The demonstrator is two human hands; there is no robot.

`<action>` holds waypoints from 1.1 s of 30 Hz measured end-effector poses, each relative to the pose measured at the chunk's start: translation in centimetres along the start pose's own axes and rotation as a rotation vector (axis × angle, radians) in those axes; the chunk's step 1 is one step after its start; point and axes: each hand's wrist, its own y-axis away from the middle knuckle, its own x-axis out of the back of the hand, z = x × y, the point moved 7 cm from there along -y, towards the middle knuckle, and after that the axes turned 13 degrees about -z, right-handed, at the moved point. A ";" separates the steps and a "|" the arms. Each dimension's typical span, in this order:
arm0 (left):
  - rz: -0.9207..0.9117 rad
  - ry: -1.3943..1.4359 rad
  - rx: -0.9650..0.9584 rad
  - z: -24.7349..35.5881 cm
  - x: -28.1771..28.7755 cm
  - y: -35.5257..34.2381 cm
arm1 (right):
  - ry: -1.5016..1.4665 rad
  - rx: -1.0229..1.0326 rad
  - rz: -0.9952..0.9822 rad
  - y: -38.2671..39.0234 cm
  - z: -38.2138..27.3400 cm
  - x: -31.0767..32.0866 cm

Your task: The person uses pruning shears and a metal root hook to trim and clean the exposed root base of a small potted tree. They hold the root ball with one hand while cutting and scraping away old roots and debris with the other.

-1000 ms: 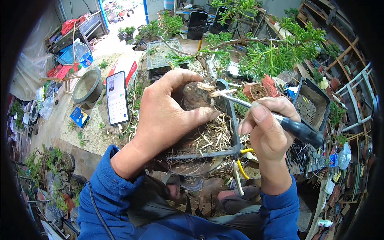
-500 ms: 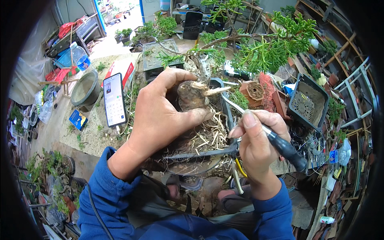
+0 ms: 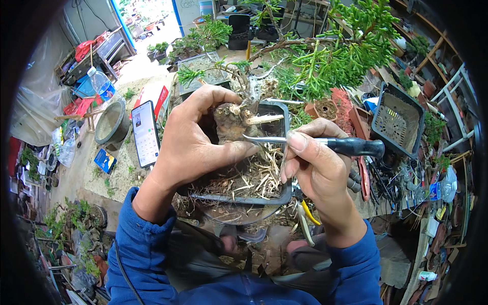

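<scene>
My left hand (image 3: pixel 188 142) curls round the gnarled base of a juniper bonsai trunk (image 3: pixel 229 122), thumb along its lower side. A pale splintered wood stub (image 3: pixel 264 118) sticks out of it to the right, below green foliage (image 3: pixel 335 61). My right hand (image 3: pixel 315 168) grips a carving tool with a black handle (image 3: pixel 358 147) and thin steel shaft; its hooked tip lies at the trunk's lower right, under the stub. Beneath both hands is a black plastic pot (image 3: pixel 239 200) with soil and pale wood shavings (image 3: pixel 262 180).
A phone (image 3: pixel 144 134), a round grey pot (image 3: pixel 112 122) and a water bottle (image 3: pixel 101 84) are at left. An empty black mesh pot (image 3: pixel 396 119) and yellow-handled tool (image 3: pixel 310 213) are at right. Shelving, plants and a bright doorway surround the bench.
My right hand has swung the tool from a steep slant to nearly level, its tip now lower on the trunk. My left hand and the trunk have shifted slightly left.
</scene>
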 end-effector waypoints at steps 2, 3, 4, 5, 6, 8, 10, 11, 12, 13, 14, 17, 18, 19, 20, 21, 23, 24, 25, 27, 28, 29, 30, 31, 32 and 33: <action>0.007 0.025 0.009 -0.1 -0.1 0.0 | -0.038 -0.001 -0.015 0.0 0.0 -0.1; 0.015 0.037 0.010 -0.2 -0.2 0.0 | -0.040 -0.033 0.016 0.1 0.3 0.1; 0.024 0.084 0.005 -0.2 -0.3 0.0 | -0.030 -0.028 0.029 0.2 0.3 0.1; 0.039 0.131 -0.003 -0.2 -0.4 0.0 | -0.014 -0.025 0.047 0.3 0.3 0.1; 0.055 0.178 -0.011 -0.2 -0.4 0.1 | 0.006 -0.026 0.057 0.4 0.4 0.1; 0.063 0.177 -0.008 -0.2 -0.4 0.0 | 0.072 0.003 0.054 0.5 0.3 0.1; 0.059 0.144 -0.005 -0.1 -0.2 0.0 | 0.144 0.049 0.044 0.7 0.2 0.0; 0.049 0.112 -0.002 0.0 -0.2 0.0 | 0.230 0.070 0.037 0.8 0.0 0.0; 0.041 0.081 0.003 0.1 -0.1 -0.1 | 0.240 0.087 0.046 0.9 0.1 0.0; 0.038 0.075 0.017 0.0 -0.1 -0.1 | 0.250 0.105 0.056 1.1 0.1 0.0; 0.037 0.069 0.032 -0.1 0.0 -0.1 | 0.261 0.133 0.062 1.3 0.1 0.0; 0.038 0.084 0.048 -0.1 -0.1 0.0 | 0.299 0.200 0.135 1.8 0.2 0.2; 0.036 0.100 0.032 -0.1 -0.1 0.0 | 0.290 0.214 0.138 1.9 0.3 0.2; 0.036 0.092 0.036 -0.1 -0.1 0.0 | 0.247 0.195 0.145 1.9 0.5 0.3; 0.032 0.092 0.023 -0.1 -0.1 0.0 | 0.170 0.207 0.148 1.9 0.6 0.4; 0.034 0.097 0.012 -0.1 -0.1 -0.1 | 0.095 0.219 0.148 1.9 0.6 0.6; 0.019 0.130 0.023 -0.3 -0.1 -0.2 | -0.010 0.204 0.101 1.7 0.7 0.6; 0.012 0.150 0.027 -0.5 -0.1 -0.2 | 0.029 0.179 0.074 1.6 0.7 0.4; 0.026 0.091 0.006 -0.3 0.0 -0.2 | 0.061 0.153 0.055 1.4 0.7 0.3; 0.016 0.060 -0.019 -0.2 0.2 -0.4 | 0.093 0.126 0.044 1.1 0.5 0.3; 0.010 0.044 -0.032 -0.1 0.2 -0.4 | 0.059 0.092 0.044 0.9 0.6 0.4; 0.013 0.074 -0.033 -0.1 0.2 -0.5 | 0.042 0.074 0.031 0.5 0.5 0.4; 0.005 0.077 -0.026 -0.1 0.2 -0.5 | 0.025 0.062 0.012 0.1 0.4 0.4; 0.002 0.082 -0.024 -0.1 0.1 -0.6 | -0.021 0.011 0.000 -0.1 0.4 0.5; -0.001 0.089 -0.023 -0.1 0.1 -0.6 | 0.027 -0.025 -0.015 -0.6 0.2 0.7; -0.002 0.088 -0.016 -0.1 0.1 -0.6 | 0.035 -0.039 -0.022 -1.0 0.0 0.8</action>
